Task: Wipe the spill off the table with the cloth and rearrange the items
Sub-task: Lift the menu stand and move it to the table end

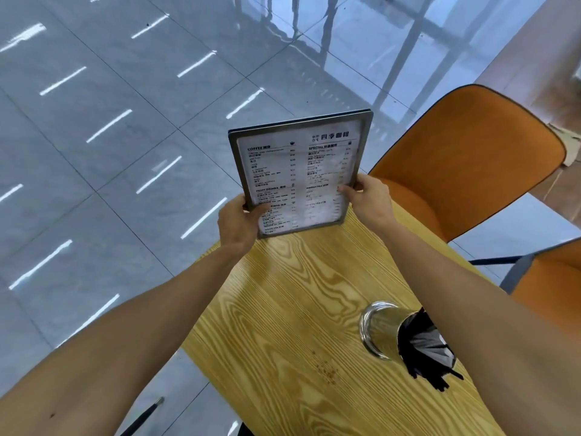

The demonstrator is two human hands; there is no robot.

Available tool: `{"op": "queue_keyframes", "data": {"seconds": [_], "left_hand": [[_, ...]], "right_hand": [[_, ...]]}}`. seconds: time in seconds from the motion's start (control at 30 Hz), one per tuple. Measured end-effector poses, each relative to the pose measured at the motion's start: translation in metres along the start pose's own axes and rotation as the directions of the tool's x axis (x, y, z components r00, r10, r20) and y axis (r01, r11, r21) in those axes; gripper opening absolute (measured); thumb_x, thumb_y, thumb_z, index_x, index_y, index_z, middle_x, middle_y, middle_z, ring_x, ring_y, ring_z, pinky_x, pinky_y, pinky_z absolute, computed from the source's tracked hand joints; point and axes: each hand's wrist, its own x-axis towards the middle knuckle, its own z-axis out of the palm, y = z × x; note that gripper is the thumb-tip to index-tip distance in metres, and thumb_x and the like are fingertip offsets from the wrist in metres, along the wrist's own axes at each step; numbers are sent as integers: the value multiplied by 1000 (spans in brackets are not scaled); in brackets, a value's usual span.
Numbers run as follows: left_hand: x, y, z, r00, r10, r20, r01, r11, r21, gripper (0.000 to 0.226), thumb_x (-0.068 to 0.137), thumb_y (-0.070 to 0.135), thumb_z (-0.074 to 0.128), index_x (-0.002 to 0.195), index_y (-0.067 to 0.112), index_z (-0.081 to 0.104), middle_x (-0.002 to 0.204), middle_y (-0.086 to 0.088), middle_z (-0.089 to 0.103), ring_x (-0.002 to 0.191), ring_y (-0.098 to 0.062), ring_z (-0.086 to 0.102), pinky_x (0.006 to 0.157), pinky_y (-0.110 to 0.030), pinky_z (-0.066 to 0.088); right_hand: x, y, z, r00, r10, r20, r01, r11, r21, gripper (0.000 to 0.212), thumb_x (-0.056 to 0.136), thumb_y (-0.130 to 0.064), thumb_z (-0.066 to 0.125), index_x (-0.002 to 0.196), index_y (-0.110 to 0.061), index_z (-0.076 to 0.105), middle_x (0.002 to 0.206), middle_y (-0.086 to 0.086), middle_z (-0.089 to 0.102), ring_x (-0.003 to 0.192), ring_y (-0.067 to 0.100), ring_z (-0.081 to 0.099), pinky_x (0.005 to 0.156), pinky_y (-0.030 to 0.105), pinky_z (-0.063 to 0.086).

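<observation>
Head cam: menu (298, 171) is up off the table (283, 309), tilted over its far end. Looks stiff, flat, prob light, slick-faced, so side edges low down suit best. Left hand (240, 220) pinches left edge, right hand (367, 199) pinches right edge. Both arms reach fwd, nearly straight.

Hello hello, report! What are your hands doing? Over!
Both hands, left and right, grip the menu above the table's far end. Brown specks on the table. No cloth in view. Metal cup stands near the right arm.
</observation>
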Motion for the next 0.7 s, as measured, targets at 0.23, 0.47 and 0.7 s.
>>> {"op": "queue_keyframes", "data": {"seconds": [0.23,0.47,0.7], "left_hand": [[-6,4,1,1000,-28,5,28,999,31,24,90,34,73,107,17,69,102,4,71,95,-19,67,80,-36,59],[-30,21,-1,996,-76,47,73,995,73,40,91,32,72,122,11,57,109,5,62,96,-17,60,86,-36,53],[-95,27,23,989,-36,143,25,996,81,67,79,49,71,137,22,52,132,-3,58,118,-24,58,100,-38,49]], "right_hand": [[0,-1,-7,989,57,134,-62,997,38,25,100,-20,62,125,-19,64,117,-5,67,108,18,63,84,37,56],[-25,6,-34,973,105,204,-111,994,17,50,98,-32,65,145,-21,50,131,3,63,116,24,61,97,50,55],[-74,37,-80,988,79,130,-84,996,33,53,96,-37,66,146,-26,50,130,5,62,111,22,61,91,44,56]]}}
